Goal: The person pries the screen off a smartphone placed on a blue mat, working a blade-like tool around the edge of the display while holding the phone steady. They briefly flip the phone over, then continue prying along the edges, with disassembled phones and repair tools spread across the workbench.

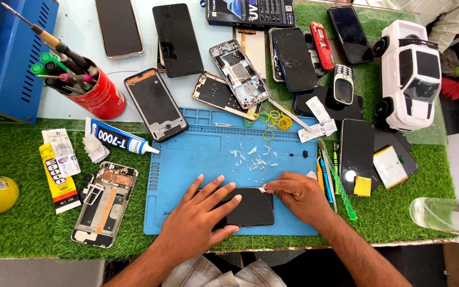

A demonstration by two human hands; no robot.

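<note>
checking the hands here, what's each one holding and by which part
The left hand presses flat on the dark phone, over its left half. The right hand pinches a small white strip at the phone's top edge.

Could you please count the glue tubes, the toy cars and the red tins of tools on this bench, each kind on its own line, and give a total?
Glue tubes: 2, a white and blue tube and a yellow tube
White plastic toy cars: 1
Red round tins of tools: 1
Total: 4
</note>
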